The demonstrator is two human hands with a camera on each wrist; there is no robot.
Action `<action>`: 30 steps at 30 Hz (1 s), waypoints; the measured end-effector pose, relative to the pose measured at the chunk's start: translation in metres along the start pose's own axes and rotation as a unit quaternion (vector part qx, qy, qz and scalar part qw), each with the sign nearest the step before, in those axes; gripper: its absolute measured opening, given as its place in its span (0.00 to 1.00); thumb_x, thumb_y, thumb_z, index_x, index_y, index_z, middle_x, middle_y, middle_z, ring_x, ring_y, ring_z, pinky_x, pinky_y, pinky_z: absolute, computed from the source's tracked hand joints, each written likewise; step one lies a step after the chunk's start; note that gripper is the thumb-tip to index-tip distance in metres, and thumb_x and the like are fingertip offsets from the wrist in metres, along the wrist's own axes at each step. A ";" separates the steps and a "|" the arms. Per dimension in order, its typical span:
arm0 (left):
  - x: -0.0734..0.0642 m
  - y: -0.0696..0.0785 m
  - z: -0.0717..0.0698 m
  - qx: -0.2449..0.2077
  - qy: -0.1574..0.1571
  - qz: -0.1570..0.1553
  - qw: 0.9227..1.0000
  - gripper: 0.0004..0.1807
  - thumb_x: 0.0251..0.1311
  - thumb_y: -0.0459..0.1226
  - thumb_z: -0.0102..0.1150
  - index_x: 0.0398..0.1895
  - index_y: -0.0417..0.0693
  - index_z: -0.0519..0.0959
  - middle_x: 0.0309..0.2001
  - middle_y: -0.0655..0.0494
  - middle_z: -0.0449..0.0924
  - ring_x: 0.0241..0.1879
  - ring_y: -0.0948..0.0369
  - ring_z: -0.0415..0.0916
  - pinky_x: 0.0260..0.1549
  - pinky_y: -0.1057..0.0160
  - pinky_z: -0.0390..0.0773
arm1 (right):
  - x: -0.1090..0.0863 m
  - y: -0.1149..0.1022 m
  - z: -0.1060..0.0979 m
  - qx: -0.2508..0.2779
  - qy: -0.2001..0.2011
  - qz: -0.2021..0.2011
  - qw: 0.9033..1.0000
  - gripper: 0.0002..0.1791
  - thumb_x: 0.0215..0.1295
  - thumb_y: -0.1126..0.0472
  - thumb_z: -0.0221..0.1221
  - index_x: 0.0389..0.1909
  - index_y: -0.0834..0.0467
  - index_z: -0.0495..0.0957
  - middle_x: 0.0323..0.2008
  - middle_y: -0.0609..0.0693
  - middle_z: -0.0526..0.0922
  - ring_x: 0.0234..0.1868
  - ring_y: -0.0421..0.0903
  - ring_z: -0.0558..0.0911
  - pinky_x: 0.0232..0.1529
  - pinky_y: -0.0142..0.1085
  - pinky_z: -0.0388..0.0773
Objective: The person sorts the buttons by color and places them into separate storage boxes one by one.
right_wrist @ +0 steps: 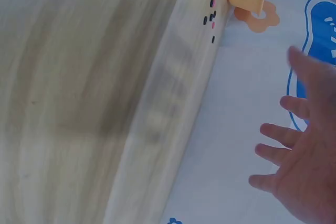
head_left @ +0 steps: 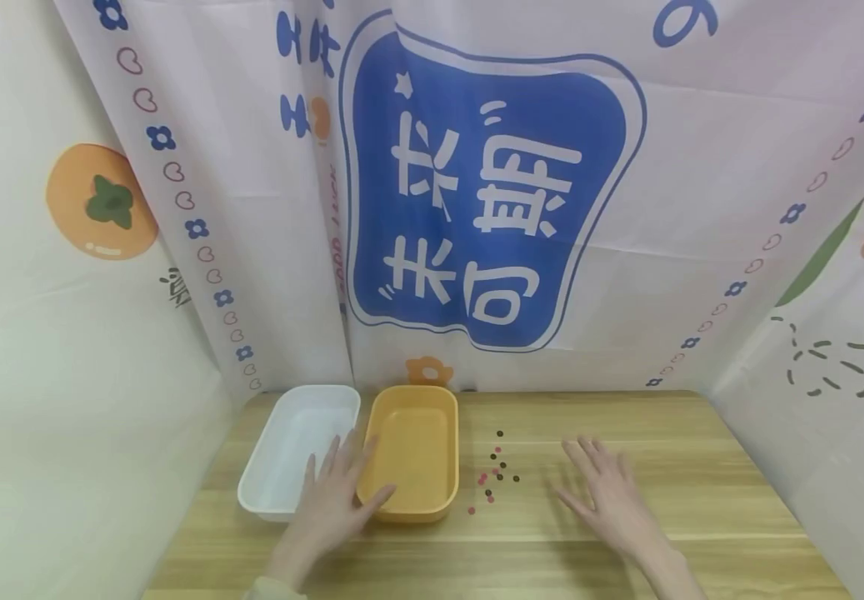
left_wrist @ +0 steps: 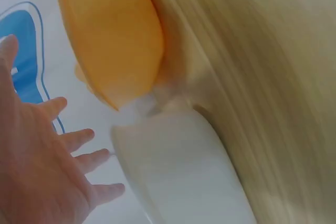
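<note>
With fingers spread, my left hand [head_left: 332,502] hovers over the neighbouring long sides of a white tray [head_left: 261,467] and an orange tray [head_left: 451,467]. Nothing shows in its grasp in the left wrist view, where the orange tray [left_wrist: 115,40] and white tray [left_wrist: 184,171] lie beside the fingers. My right hand [head_left: 611,500] is held above the table on the right, fingers apart and holding nothing. Between it and the orange tray lie several small round pieces, some black [head_left: 516,479] and some pink [head_left: 471,511], scattered in a loose line.
The wood-grain table [head_left: 521,550] ends at the back against a hanging white cloth [head_left: 589,367] with a blue printed panel. White cloth walls [head_left: 102,400] with printed fruit and leaves close in both sides.
</note>
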State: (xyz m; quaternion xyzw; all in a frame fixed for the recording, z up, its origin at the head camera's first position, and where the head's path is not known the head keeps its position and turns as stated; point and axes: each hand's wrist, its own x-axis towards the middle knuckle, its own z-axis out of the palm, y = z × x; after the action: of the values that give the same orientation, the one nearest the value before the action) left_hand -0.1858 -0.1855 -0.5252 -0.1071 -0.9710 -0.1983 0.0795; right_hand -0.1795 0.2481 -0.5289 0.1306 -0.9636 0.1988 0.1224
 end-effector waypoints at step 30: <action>-0.031 -0.132 -0.018 0.037 0.006 -0.042 0.998 0.61 0.73 0.66 0.61 0.87 0.28 0.49 0.85 0.22 0.48 0.84 0.26 0.48 0.80 0.19 0.49 | 0.022 -0.013 0.055 0.341 -0.124 0.041 0.931 0.15 0.69 0.67 0.71 0.53 0.69 0.86 0.37 0.58 0.90 0.34 0.39 0.84 0.37 0.25 0.84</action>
State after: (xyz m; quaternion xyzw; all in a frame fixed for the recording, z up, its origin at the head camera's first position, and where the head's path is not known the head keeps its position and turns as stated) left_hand -0.1857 -0.3166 -0.5632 -0.0621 -0.9808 -0.1664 0.0811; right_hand -0.2064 0.2091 -0.5669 0.1486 -0.8496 0.5027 -0.0582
